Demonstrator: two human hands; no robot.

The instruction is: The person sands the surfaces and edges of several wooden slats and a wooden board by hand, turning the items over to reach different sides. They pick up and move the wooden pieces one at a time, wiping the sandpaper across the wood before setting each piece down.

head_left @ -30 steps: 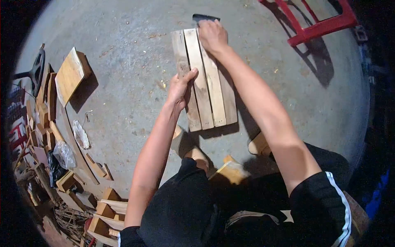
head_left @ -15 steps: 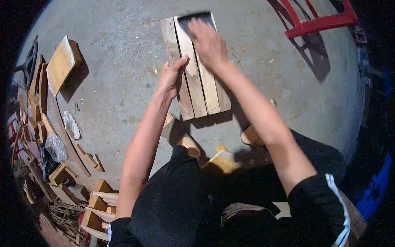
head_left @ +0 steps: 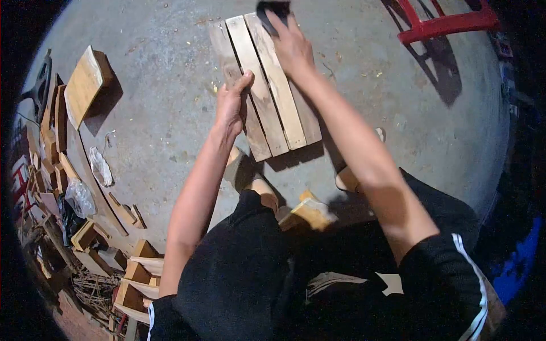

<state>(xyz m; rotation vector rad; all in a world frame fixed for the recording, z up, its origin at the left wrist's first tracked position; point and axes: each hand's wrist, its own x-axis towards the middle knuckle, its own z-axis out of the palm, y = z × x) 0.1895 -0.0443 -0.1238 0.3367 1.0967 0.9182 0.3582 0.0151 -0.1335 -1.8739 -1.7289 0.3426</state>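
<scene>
A slatted wooden panel point(head_left: 263, 85) with narrow gaps between its boards is held above the concrete floor. My left hand point(head_left: 232, 102) grips its left edge, the thumb lying over the outer slat. At the panel's far right corner, my right hand point(head_left: 291, 48) has its fingers on a dark, flat pad or sheet point(head_left: 274, 10), blurred by motion. The fingertips and the underside of the pad are partly hidden.
Scrap wood point(head_left: 60, 165) and sticks pile up at the left, near a board on a block point(head_left: 85, 85). A red metal frame point(head_left: 449, 27) stands at the upper right. Slatted wooden pieces point(head_left: 139, 284) lie lower left.
My right hand and the dark pad have moved up to the far edge of the panel. The panel and my left hand have shifted slightly left and up in view.
</scene>
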